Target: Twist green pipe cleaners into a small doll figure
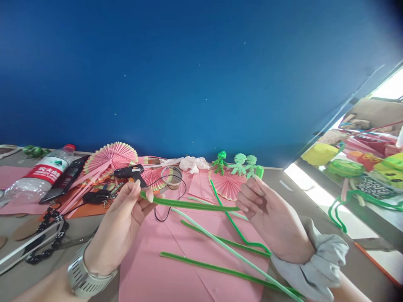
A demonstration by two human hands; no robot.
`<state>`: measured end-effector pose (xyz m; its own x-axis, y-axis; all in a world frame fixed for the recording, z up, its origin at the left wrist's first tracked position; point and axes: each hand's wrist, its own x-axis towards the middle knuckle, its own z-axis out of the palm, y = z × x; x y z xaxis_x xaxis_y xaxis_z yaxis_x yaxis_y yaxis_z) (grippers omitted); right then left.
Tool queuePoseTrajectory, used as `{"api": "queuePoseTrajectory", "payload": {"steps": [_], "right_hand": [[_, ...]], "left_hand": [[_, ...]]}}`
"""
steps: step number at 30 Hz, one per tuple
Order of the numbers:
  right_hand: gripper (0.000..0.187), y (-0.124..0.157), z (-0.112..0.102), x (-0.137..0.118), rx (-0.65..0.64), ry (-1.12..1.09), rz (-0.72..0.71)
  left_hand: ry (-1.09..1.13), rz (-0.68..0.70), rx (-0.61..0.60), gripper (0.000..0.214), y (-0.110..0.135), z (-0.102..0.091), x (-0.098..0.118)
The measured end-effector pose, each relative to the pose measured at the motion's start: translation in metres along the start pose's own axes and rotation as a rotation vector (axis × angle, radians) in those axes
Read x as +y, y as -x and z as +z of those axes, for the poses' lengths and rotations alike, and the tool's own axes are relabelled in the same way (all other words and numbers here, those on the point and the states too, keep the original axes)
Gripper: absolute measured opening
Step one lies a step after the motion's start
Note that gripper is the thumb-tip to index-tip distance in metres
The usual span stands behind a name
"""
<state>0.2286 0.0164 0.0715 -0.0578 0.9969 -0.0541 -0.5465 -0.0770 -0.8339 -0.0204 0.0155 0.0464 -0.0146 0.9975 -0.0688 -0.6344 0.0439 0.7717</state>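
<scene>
Green fuzzy pipe-cleaner strand (195, 204), pinched by left hand (121, 218), end in right hand (272, 216), fingers curled, could kink if overtwisted.

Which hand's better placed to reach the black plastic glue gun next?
Left, probably: the left hand is near the glue gun, while the right hand is farther off, across the pink paper.
</scene>
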Motion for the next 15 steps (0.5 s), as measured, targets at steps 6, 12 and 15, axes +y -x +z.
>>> {"api": "queuePoseTrajectory", "payload": {"steps": [6,12,15], "right_hand": [[0.037,0.016,0.012,0.032,-0.197,0.189,0.176],[0.036,0.034,0.03,0.058,-0.286,0.569,0.104],[0.03,0.041,0.034,0.06,-0.335,0.596,0.118]], "left_hand": [[-0.03,0.018,0.031,0.02,0.008,0.004,0.007],[-0.293,-0.115,-0.096,0.019,0.022,0.008,-0.004],[-0.53,-0.102,-0.163,0.02,0.033,0.008,-0.013]]}}
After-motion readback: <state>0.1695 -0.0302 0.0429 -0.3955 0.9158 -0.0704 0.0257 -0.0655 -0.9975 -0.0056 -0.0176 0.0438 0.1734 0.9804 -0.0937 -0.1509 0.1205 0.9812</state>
